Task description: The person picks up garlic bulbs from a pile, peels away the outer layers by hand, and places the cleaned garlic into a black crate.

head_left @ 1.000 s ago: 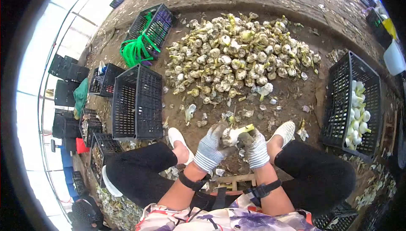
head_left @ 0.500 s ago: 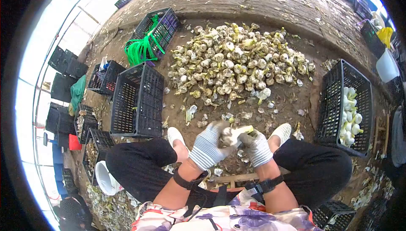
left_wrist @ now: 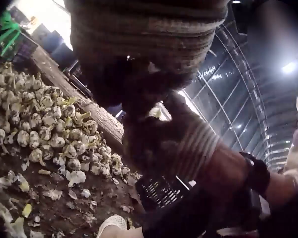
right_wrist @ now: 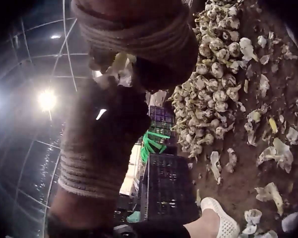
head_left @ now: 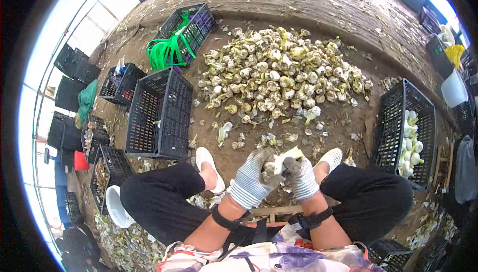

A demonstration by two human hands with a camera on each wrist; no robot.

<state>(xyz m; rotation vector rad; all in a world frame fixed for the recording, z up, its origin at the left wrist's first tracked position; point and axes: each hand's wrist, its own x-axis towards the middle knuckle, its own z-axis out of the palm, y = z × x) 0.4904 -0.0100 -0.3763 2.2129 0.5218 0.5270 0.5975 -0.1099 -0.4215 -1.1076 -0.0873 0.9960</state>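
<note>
Both hands wear striped gloves with dirty fingers. The left hand [head_left: 253, 178] grips the bulb end of a garlic bulb [head_left: 273, 165] between the knees. On its other side the right hand [head_left: 300, 176] pinches the same bulb near its pale stem [head_left: 293, 153], thumb on top. Both wrist views show the gloves dark and close together, with a bit of pale garlic [right_wrist: 123, 68] between them in the right wrist view. Beyond the hands lies a large heap of dirty garlic [head_left: 284, 73] on the soil.
An upright black crate [head_left: 175, 117] stands at left, with a crate holding green straps [head_left: 167, 53] behind it. At right a black crate [head_left: 382, 137] holds clean white bulbs [head_left: 410, 147]. Peelings and white shoes [head_left: 209, 170] are near the hands. A white bowl [head_left: 115, 206] is beside the left knee.
The left hand's fingers have shifted around the bulb, and the right thumb now lies over the stem's base. Both hands stay on the bulb; the head view has shifted slightly.
</note>
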